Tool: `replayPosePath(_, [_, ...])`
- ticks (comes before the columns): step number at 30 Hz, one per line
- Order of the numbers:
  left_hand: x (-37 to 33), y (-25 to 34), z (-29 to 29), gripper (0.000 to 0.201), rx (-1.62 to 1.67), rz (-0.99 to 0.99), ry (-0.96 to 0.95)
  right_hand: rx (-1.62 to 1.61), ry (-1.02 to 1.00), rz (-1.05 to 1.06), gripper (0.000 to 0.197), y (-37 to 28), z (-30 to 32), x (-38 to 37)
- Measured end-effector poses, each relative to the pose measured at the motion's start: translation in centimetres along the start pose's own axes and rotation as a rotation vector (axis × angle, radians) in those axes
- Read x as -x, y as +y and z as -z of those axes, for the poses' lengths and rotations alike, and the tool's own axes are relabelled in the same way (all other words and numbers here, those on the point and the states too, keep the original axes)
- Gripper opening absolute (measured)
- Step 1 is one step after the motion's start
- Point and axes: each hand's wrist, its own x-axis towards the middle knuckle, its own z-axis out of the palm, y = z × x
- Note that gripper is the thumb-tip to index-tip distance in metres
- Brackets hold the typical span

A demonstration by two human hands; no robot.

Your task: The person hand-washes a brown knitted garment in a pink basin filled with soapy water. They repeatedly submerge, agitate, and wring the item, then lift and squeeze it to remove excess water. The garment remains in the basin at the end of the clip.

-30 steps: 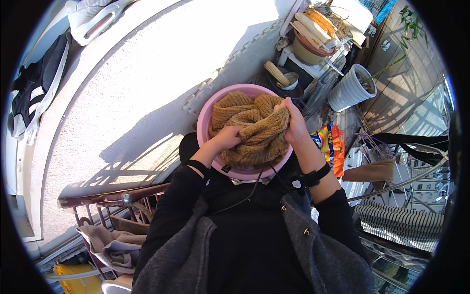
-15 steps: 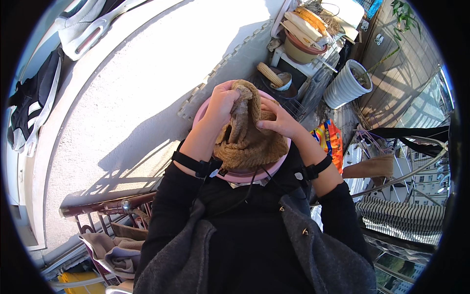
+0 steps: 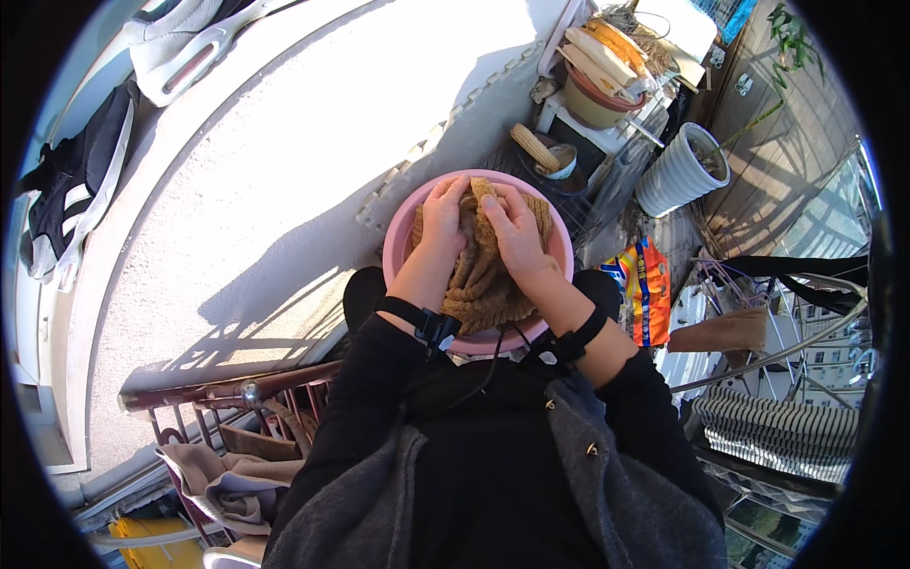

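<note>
A brown, ribbed knitted garment (image 3: 482, 289) lies bunched in a round pink basin (image 3: 393, 237) in front of my body. My left hand (image 3: 442, 216) is closed on the upper part of the knit, at the basin's far side. Close beside it, my right hand (image 3: 513, 230) pinches a raised fold, its thumb pressed on the fabric. Both hands are over the basin, nearly touching at the fingertips. What kind of garment it is cannot be made out, and its underside is hidden in the basin.
Beyond the basin stand a dark bowl with a corn cob (image 3: 534, 147) and a tan pot (image 3: 595, 100). A white ribbed planter (image 3: 681, 175) and an orange packet (image 3: 651, 294) are to the right. On the left, a chair (image 3: 190, 394) holds cloth; shoes (image 3: 85, 190) rest on a ledge.
My right hand has moved from the garment's right side to its upper fold, closing on it. Both hands are nearer each other, and the raised knit is lower and more gathered.
</note>
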Motion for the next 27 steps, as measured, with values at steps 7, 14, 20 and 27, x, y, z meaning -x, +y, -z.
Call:
replayPosePath(7, [1.7, -4.0, -0.9, 0.013, -0.282, -0.04, 0.113, 0.62, 0.231, 0.071, 0.035, 0.7, 0.2, -2.2])
replayPosePath(14, [0.6, -3.0, -0.9, 0.014, -0.493, -0.374, 0.064, 0.692, 0.135, 0.199, 0.033, 3.3, 0.3, -0.4])
replayPosePath(20, [2.5, -4.5, -1.6, 0.017, -0.681, -0.318, 0.109, 0.369, 0.259, 0.005, 0.031, 2.2, 0.9, -1.0])
replayPosePath(27, [3.6, -3.6, -2.4, 0.019, -0.708, -0.214, -0.045, -0.008, 0.236, -0.329, 0.025, 2.8, 2.5, -2.1])
